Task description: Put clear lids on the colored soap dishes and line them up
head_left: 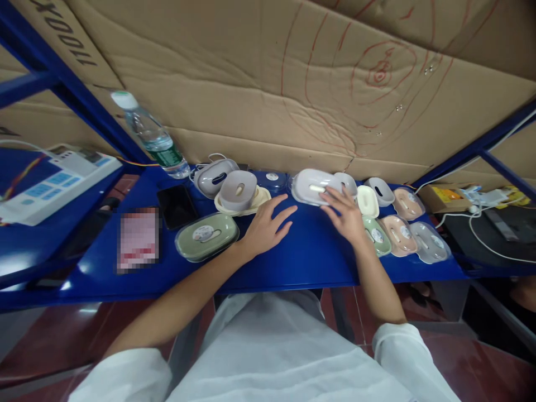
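Note:
My left hand rests flat on the blue table, fingers spread, holding nothing, just right of a grey lidded box stacked on a cream one. My right hand reaches forward with fingers apart, its tips touching a white oval box at the back of the table. A green oval box in clear wrap lies to the left of my left hand. Several more oval boxes, pink, grey, cream and green, lie in rows right of my right hand.
A tilted water bottle stands at the back left, near a dark phone and a pink card. A white device sits far left. Cardboard walls the back. Cables and boxes lie right.

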Demonstrator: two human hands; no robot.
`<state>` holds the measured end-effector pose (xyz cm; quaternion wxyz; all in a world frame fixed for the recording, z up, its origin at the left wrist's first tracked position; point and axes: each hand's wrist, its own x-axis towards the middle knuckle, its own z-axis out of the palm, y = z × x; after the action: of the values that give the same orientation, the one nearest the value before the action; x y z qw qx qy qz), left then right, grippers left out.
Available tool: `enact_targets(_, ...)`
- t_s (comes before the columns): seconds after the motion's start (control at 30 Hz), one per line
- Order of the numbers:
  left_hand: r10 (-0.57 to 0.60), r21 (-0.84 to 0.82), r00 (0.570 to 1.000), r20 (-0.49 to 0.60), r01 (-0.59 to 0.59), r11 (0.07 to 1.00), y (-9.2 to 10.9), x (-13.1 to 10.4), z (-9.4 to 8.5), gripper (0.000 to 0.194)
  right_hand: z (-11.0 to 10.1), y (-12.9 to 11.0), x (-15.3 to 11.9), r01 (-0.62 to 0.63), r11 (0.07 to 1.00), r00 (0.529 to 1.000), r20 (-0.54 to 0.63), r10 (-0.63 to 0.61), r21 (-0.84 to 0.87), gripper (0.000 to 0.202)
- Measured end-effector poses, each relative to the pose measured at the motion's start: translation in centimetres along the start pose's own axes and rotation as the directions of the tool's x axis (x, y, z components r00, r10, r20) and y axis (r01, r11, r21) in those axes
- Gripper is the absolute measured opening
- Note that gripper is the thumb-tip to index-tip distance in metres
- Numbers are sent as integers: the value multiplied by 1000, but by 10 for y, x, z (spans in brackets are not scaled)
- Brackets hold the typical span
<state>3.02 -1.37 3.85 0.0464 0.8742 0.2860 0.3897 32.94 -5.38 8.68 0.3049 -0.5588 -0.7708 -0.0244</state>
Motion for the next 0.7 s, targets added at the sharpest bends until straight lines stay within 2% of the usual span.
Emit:
enact_targets(0.1, 39, -32, 994, 105, -36, 999, 2, 1, -2, 36, -28, 12, -6, -149, 985, 971, -201, 129, -90, 45)
enact_targets(0.17, 37, -43, 989, 142, -31, 999, 3, 1, -3, 34, -37, 12, -16, -230, 967, 946, -258, 195, -112, 47)
enact_targets(0.23, 19, -42, 992, 121, -14, 999, 4, 2, -4, 36, -31, 3, -32, -252, 964, 948, -222, 227, -89, 45)
enact_targets(0.37, 30, -40, 997, 69, -27, 999, 7, 2, -8, 42, 7, -29, -64, -173, 985, 985, 5, 173, -24, 38)
enact_targets(0.47, 84, -63, 986, 145, -76, 995, 5, 0, -5, 42, 28, -42, -71, -106, 994, 981, 167, 101, 19, 38)
enact_targets(0.53, 110, -76, 967, 231, -94, 993, 1, -2, -1, 36, 29, -37, -66, -67, 997, 964, 261, 53, 44, 41)
enact_targets(0.6, 119, -69, 948, 297, -103, 992, -3, -3, 3, 27, 21, -23, -53, -57, 998, 963, 264, 48, 30, 50)
enact_targets(0.7, 86, -22, 943, 322, -84, 996, -7, -5, 6, 22, 9, 6, -20, -138, 988, 985, 96, 144, -71, 57)
